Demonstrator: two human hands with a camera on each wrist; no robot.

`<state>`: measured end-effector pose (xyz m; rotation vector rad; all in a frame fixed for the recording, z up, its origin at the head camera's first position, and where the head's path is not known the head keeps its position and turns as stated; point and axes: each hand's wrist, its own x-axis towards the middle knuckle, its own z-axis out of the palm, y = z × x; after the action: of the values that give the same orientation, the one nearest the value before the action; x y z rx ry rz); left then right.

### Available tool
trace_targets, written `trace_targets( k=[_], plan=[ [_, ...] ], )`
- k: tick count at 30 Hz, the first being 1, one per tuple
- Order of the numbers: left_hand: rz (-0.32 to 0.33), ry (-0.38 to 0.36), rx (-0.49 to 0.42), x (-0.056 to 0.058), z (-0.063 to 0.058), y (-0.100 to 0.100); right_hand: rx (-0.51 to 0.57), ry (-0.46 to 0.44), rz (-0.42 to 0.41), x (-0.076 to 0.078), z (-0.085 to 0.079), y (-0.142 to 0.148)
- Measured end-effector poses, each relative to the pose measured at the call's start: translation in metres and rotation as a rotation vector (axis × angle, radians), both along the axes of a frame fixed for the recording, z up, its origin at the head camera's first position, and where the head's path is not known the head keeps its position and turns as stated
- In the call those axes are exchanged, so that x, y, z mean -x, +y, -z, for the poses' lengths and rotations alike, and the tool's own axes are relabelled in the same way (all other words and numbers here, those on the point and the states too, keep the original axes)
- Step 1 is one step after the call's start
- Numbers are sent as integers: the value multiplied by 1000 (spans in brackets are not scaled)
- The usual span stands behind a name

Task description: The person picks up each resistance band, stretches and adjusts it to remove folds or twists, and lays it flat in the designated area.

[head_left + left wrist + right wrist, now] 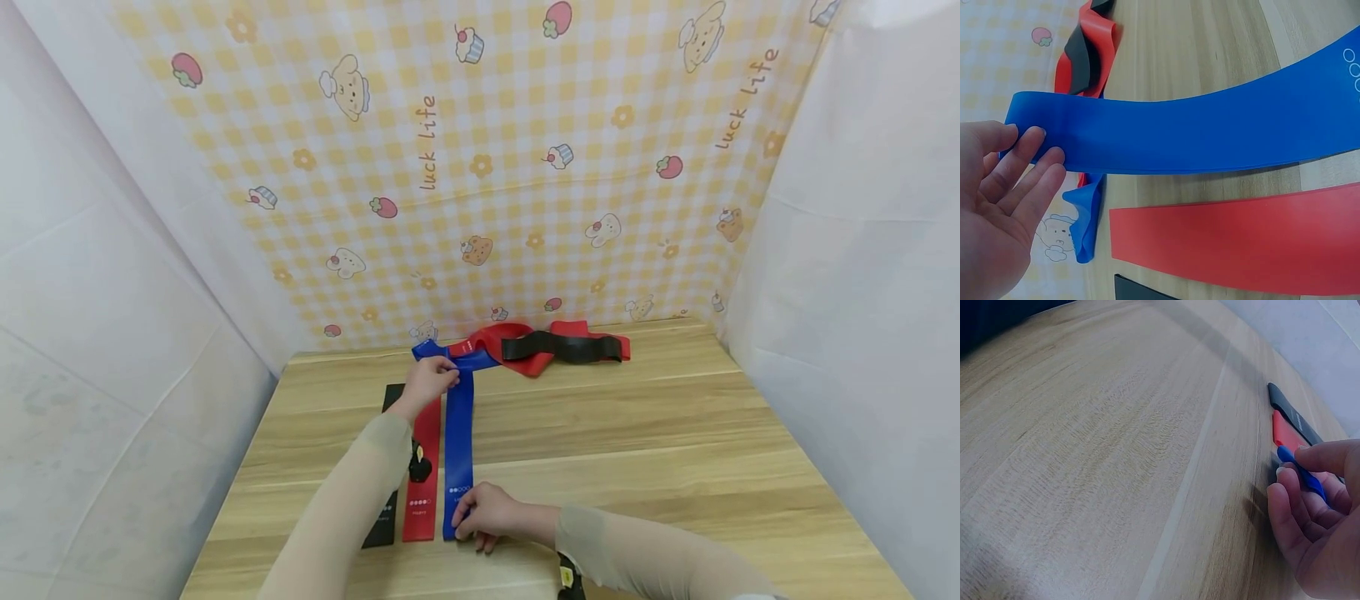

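Observation:
A flat blue resistance band [460, 433] lies lengthwise between my two hands, printed with small circles toward its near end. My left hand [429, 382] pinches its far end; in the left wrist view the fingers [1025, 147] overlap the looped edge. At the near end, my right hand [487, 512] holds the band between thumb and fingers, and the right wrist view shows this blue end [1310, 478] lifted a little and curved. Just left of it lies a flat red resistance band [422, 521], and beyond that a black one [380, 533], partly covered by my left arm.
A loose heap of bands lies along the table's back edge: a crumpled blue band [425, 350], red bands [510, 342] and a black band [573, 347]. Behind the wooden table [637, 442] hangs a checked cloth [510, 208]; white sheets stand at both sides.

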<state>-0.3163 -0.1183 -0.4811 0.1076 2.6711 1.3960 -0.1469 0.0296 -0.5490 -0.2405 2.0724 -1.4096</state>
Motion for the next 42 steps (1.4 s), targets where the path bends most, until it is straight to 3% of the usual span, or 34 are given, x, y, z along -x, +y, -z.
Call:
trace_targets(
  k=[19, 32, 37, 42],
  plan=[
    [22, 25, 53, -4, 9, 0, -10, 25, 7, -1, -1, 0],
    [33, 29, 38, -8, 16, -2, 0, 14, -70, 1, 2, 6],
    [25, -32, -7, -14, 26, 1, -15, 13, -87, 1, 4, 10],
    [-27, -89, -38, -18, 38, 2, -23, 6, -114, 1, 3, 13]
  ],
)
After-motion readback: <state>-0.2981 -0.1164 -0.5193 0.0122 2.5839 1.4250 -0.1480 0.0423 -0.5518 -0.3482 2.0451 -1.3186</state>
